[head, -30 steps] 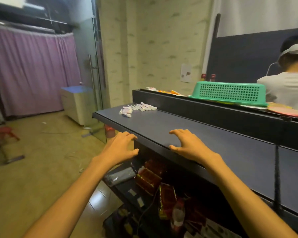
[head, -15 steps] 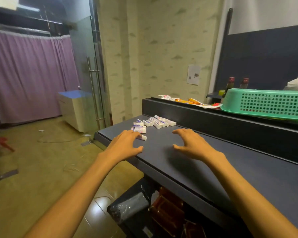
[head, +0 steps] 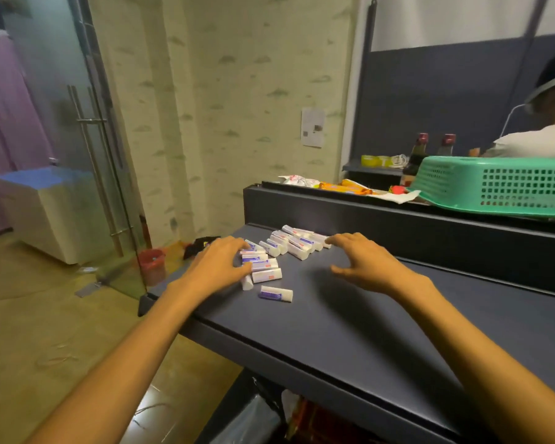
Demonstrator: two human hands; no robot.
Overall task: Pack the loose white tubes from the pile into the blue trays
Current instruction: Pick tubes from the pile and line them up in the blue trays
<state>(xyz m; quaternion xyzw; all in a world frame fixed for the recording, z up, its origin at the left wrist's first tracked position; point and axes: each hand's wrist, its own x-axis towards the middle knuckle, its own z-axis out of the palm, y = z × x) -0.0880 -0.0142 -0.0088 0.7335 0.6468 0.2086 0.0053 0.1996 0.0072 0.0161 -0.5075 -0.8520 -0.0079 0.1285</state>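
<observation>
Several short white tubes with purple labels (head: 282,248) lie in a loose pile at the far left end of the dark counter (head: 350,322). One tube (head: 276,293) lies apart, nearer to me. My left hand (head: 217,267) rests against the pile's left side, its fingers touching tubes. My right hand (head: 362,262) hovers over the counter with spread fingers, its fingertips at the pile's right end. No blue tray is in view.
A raised dark ledge (head: 398,225) runs behind the counter, carrying a green plastic basket (head: 500,187), snack wrappers (head: 337,185) and two bottles (head: 418,152). A person (head: 545,123) sits behind it. The counter's left edge drops to the floor beside a glass door (head: 87,149).
The view has closed in on the pile. Both hands have reached forward: the left now touches the tubes, the right has come up to the pile's right end.
</observation>
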